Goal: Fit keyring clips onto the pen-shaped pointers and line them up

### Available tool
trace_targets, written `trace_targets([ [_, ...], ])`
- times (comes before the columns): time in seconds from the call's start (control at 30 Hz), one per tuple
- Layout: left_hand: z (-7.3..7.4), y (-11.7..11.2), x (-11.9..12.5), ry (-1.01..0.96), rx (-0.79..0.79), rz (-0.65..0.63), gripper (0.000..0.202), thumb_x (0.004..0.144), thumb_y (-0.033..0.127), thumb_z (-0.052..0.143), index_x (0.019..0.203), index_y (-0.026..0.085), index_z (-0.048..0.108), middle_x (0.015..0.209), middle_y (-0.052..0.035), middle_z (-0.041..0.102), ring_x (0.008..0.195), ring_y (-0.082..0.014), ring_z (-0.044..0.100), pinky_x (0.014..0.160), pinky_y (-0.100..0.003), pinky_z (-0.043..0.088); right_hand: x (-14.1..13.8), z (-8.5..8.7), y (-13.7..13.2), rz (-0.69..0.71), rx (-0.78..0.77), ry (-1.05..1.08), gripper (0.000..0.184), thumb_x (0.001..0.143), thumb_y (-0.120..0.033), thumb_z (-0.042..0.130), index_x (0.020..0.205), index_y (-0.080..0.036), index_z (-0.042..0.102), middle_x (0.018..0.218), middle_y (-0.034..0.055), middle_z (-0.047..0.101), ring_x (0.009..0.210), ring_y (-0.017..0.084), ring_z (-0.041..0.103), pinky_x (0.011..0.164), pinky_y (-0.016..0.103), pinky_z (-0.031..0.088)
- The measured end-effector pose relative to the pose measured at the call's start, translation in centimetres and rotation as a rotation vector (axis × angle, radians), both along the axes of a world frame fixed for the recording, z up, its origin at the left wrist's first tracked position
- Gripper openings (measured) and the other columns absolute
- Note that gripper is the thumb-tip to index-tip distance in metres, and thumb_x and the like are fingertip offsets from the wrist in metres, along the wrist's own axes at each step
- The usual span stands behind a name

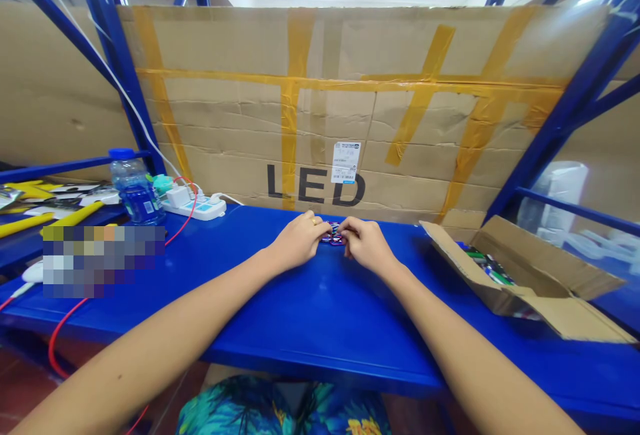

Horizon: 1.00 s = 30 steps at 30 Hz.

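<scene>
Near the back of the blue table (320,308), several small shiny purple objects (333,235) lie close together between my hands; their kind is too small to make out. My left hand (299,241), with a ring on one finger, is closed, its fingertips pressed on their left side. From the right, my right hand (369,246) meets them with bent, pinched fingers. My own fingers cover part of the objects.
At right stands an open cardboard box (465,268) holding small green, blue and dark items (487,267). A bottle (134,188), a power strip (200,207) and a red cable (63,331) are at left. A large cardboard sheet (240,128) walls the back between blue posts.
</scene>
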<state>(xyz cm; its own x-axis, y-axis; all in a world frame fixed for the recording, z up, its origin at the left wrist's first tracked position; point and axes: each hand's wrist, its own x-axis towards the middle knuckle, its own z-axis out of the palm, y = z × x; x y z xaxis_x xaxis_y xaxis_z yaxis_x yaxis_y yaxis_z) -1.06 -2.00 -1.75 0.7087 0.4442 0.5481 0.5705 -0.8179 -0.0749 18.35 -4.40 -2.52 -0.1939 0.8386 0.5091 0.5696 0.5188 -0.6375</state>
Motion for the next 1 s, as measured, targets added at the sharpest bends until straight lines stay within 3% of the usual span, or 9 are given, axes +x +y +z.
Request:
trace_targets([
  [0.17, -0.1, 0.9, -0.3, -0.181, -0.165, 0.029, 0.020, 0.093, 0.019, 0.044, 0.103, 0.017, 0.061, 0.098, -0.0085, 0.066, 0.093, -0.0225, 0.056, 0.083, -0.036, 0.045, 0.0, 0.1, 0.3, -0.016, -0.041, 0.206, 0.017, 0.082, -0.019, 0.045, 0.089, -0.021, 0.060, 0.059, -0.0026, 0.056, 0.045, 0.014, 0.059, 0.048, 0.027, 0.047],
  [0.3, 0.2, 1.4, -0.7, -0.374, -0.306, 0.024, 0.015, 0.089, 0.017, 0.051, 0.098, 0.018, 0.062, 0.098, -0.0057, 0.068, 0.092, -0.0206, 0.060, 0.085, -0.035, 0.046, 0.2, 0.3, 0.6, -0.037, -0.136, 0.352, 0.031, 0.080, -0.021, 0.046, 0.107, -0.018, 0.061, 0.064, -0.0014, 0.055, 0.044, 0.015, 0.057, 0.040, 0.026, 0.045],
  [0.53, 0.0, 2.1, -1.0, -0.701, -0.592, -0.059, 0.013, 0.086, 0.025, 0.054, 0.094, 0.017, 0.062, 0.090, -0.0048, 0.069, 0.085, -0.0197, 0.063, 0.078, -0.032, 0.048, 0.6, 0.4, 1.0, -0.018, -0.201, 0.340, 0.023, 0.078, -0.025, 0.048, 0.090, -0.015, 0.065, 0.062, 0.0007, 0.057, 0.047, 0.014, 0.055, 0.044, 0.028, 0.048],
  [0.7, -0.3, 1.6, -0.7, -0.735, -0.657, -0.089, 0.016, 0.086, 0.031, 0.056, 0.090, 0.017, 0.064, 0.076, -0.0029, 0.066, 0.073, -0.0187, 0.061, 0.070, -0.031, 0.046, 0.0, 0.7, 0.2, 0.096, -0.163, 0.194, 0.023, 0.081, -0.031, 0.054, 0.091, -0.016, 0.069, 0.074, 0.0041, 0.068, 0.065, 0.017, 0.062, 0.064, 0.030, 0.051],
  [0.8, -0.7, 1.0, -0.3, -0.687, -0.676, -0.140, 0.017, 0.087, 0.031, 0.056, 0.089, 0.017, 0.065, 0.082, -0.0035, 0.067, 0.078, -0.0185, 0.061, 0.073, -0.031, 0.045, -0.4, 0.7, -0.2, 0.166, -0.157, 0.121, 0.024, 0.084, -0.033, 0.052, 0.083, -0.015, 0.068, 0.074, 0.0047, 0.069, 0.071, 0.017, 0.062, 0.069, 0.029, 0.049],
  [0.9, -1.0, 0.9, 0.3, -0.702, -0.710, -0.156, 0.018, 0.084, 0.033, 0.062, 0.090, 0.017, 0.066, 0.090, -0.0054, 0.068, 0.086, -0.0200, 0.060, 0.080, -0.033, 0.044, -0.7, 0.6, -0.3, 0.150, -0.188, 0.120, 0.022, 0.083, -0.032, 0.051, 0.075, -0.015, 0.064, 0.064, 0.0024, 0.065, 0.061, 0.015, 0.059, 0.061, 0.027, 0.046],
  [1.0, -0.9, 1.3, 0.6, -0.936, -0.942, -0.217, 0.033, 0.083, 0.044, 0.062, 0.098, 0.015, 0.064, 0.104, -0.0106, 0.067, 0.093, -0.0220, 0.060, 0.081, -0.033, 0.046, -0.8, 0.7, -0.3, 0.084, -0.178, 0.149, 0.021, 0.082, -0.033, 0.050, 0.070, -0.017, 0.058, 0.054, -0.0013, 0.058, 0.052, 0.014, 0.055, 0.055, 0.026, 0.041],
])
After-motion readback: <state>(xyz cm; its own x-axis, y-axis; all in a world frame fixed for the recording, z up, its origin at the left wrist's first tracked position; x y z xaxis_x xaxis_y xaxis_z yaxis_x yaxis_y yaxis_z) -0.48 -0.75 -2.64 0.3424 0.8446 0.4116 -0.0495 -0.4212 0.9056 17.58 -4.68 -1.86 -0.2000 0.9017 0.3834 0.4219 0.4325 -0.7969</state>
